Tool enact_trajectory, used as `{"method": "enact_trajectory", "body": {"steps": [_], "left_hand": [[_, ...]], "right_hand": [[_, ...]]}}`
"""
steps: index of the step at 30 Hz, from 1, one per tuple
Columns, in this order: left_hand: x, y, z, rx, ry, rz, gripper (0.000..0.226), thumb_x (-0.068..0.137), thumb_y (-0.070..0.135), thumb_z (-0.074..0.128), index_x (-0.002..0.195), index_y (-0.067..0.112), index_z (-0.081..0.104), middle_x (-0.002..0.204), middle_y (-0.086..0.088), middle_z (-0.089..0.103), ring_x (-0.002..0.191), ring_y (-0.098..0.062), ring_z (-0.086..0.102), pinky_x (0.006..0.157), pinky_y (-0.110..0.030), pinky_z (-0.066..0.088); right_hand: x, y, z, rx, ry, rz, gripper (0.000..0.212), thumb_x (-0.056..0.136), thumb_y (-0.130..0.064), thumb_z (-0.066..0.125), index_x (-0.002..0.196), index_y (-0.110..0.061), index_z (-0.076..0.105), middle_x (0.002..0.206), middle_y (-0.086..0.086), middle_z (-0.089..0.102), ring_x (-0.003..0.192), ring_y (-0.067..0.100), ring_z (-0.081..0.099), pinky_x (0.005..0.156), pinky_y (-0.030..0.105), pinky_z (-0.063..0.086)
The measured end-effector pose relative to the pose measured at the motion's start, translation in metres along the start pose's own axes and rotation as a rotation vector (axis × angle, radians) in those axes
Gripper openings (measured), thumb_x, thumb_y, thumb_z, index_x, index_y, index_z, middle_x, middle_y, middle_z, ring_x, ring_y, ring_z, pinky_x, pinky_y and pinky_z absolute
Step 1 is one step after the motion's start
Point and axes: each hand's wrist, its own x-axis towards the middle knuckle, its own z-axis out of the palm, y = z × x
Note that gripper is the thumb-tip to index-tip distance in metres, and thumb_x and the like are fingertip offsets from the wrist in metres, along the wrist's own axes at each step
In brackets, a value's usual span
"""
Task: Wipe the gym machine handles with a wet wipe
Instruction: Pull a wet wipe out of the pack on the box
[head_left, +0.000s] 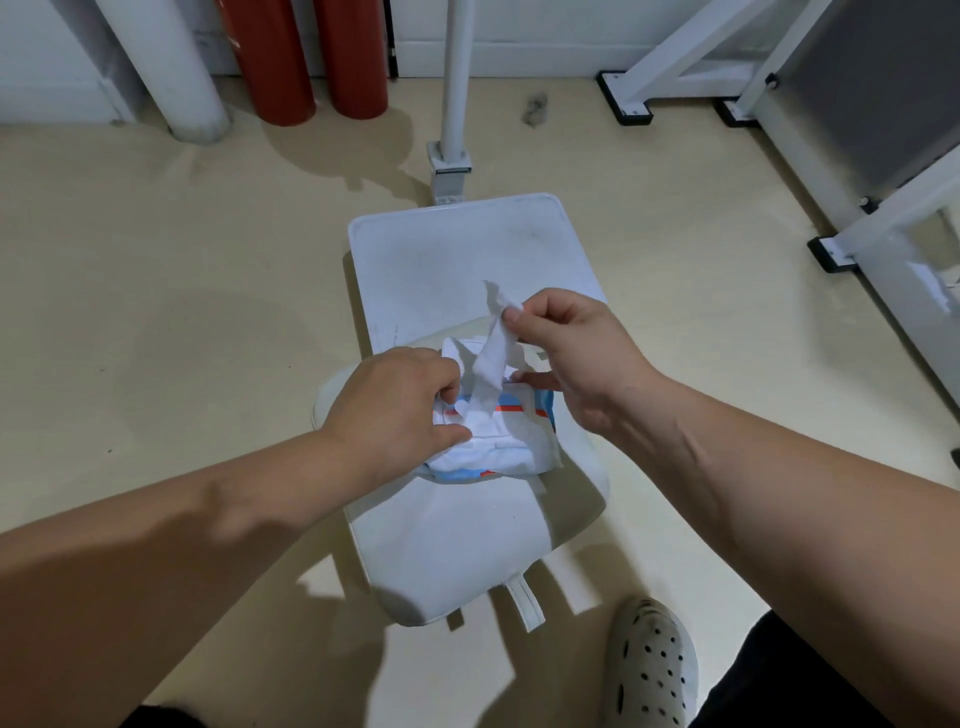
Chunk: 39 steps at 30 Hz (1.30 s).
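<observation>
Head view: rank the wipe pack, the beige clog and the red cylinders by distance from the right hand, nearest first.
1. Wipe pack: just below-left of the right hand, on the white seat pad.
2. Beige clog: on the floor, toward the bottom of the frame.
3. Red cylinders: standing by the wall, upper left.

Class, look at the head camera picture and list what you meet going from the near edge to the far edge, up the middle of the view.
Shoe → white seat pad → pack of wipes → wet wipe pinched in the right hand → white back pad → white post.
</observation>
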Motion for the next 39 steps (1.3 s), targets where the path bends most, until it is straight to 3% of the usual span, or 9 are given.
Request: {"method": "enact_trajectory", "body": {"steps": [7, 15, 21, 23, 26, 28, 31, 33, 39], "left_hand": [[-0.001, 0.001, 0.0, 0.101, -0.033, 0.051, 0.033, 0.074, 0.042, 0.078, 0.087, 0.03, 0.05, 0.078, 0.011, 0.052, 0.08, -0.019, 0.051, 0.07, -0.031, 0.038], [-0.01, 0.005, 0.008, -0.056, -0.092, 0.192, 0.063, 0.08, 0.032, 0.071, 0.135, 0.041, 0.043, 0.107, 0.007, 0.071, 0.094, -0.022, 0.061, 0.087, -0.037, 0.049], [-0.011, 0.008, 0.007, 0.074, -0.276, 0.264, 0.026, 0.078, 0.045, 0.036, 0.103, 0.039, 0.039, 0.098, 0.001, 0.067, 0.088, -0.026, 0.058, 0.081, -0.045, 0.05], [-0.009, 0.009, 0.003, 0.002, -0.209, 0.243, 0.025, 0.078, 0.042, 0.038, 0.101, 0.037, 0.044, 0.092, -0.003, 0.063, 0.082, -0.029, 0.057, 0.076, -0.046, 0.05], [0.001, 0.007, -0.008, -0.016, 0.129, 0.222, 0.03, 0.081, 0.033, 0.053, 0.106, 0.018, 0.058, 0.099, -0.009, 0.065, 0.085, -0.031, 0.057, 0.08, -0.044, 0.049], [0.008, 0.004, -0.016, 0.01, 0.271, 0.168, 0.044, 0.078, 0.029, 0.061, 0.116, 0.007, 0.059, 0.114, -0.012, 0.062, 0.099, -0.03, 0.056, 0.091, -0.039, 0.044], [0.01, 0.004, -0.022, -0.084, 0.102, 0.114, 0.053, 0.081, 0.037, 0.058, 0.127, 0.012, 0.062, 0.121, -0.007, 0.063, 0.107, -0.024, 0.058, 0.097, -0.032, 0.044], [0.006, 0.006, -0.017, -0.086, -0.033, 0.249, 0.04, 0.084, 0.038, 0.052, 0.108, 0.013, 0.073, 0.102, -0.002, 0.071, 0.09, -0.025, 0.064, 0.085, -0.039, 0.053], [-0.005, 0.0, -0.001, 0.33, -0.2, 0.547, 0.033, 0.089, 0.04, 0.046, 0.093, 0.026, 0.075, 0.103, -0.002, 0.066, 0.08, -0.028, 0.056, 0.069, -0.035, 0.039]], "right_hand": [[0.01, -0.038, -0.033, -0.005, 0.105, -0.185, 0.027, 0.095, -0.021, 0.065, 0.071, -0.025, 0.055, 0.08, 0.0, 0.063, 0.08, 0.016, 0.06, 0.083, 0.039, 0.05], [0.013, -0.027, -0.048, -0.362, 0.05, -0.103, 0.022, 0.073, -0.026, 0.057, 0.067, -0.005, 0.052, 0.072, 0.009, 0.043, 0.067, 0.016, 0.037, 0.064, 0.033, 0.029], [0.015, -0.009, -0.04, -0.401, -0.129, 0.051, 0.031, 0.067, -0.037, 0.054, 0.071, -0.011, 0.071, 0.12, 0.017, 0.071, 0.091, 0.019, 0.057, 0.083, 0.037, 0.044], [0.016, -0.005, -0.035, -0.362, -0.158, 0.074, 0.052, 0.064, -0.037, 0.056, 0.092, 0.006, 0.067, 0.124, 0.023, 0.066, 0.089, 0.022, 0.055, 0.081, 0.038, 0.041], [0.017, -0.005, -0.035, -0.325, -0.194, 0.02, 0.042, 0.063, -0.033, 0.055, 0.072, 0.007, 0.048, 0.091, 0.034, 0.063, 0.075, 0.022, 0.042, 0.07, 0.036, 0.032], [0.012, -0.011, -0.038, -0.307, -0.249, 0.011, 0.021, 0.069, -0.024, 0.051, 0.059, -0.013, 0.036, 0.059, 0.006, 0.042, 0.061, 0.015, 0.031, 0.056, 0.029, 0.026], [0.009, -0.009, -0.047, -0.337, -0.336, 0.008, 0.02, 0.072, -0.02, 0.048, 0.061, -0.007, 0.038, 0.059, -0.004, 0.034, 0.058, 0.013, 0.029, 0.051, 0.024, 0.026], [0.011, -0.007, -0.053, -0.334, -0.316, -0.014, 0.022, 0.075, -0.018, 0.049, 0.066, 0.0, 0.042, 0.064, 0.001, 0.039, 0.063, 0.015, 0.036, 0.055, 0.025, 0.033], [0.022, -0.011, -0.055, -0.215, -0.136, -0.07, 0.01, 0.075, -0.02, 0.05, 0.07, -0.011, 0.052, 0.074, 0.007, 0.044, 0.071, 0.02, 0.039, 0.062, 0.032, 0.033]]}}
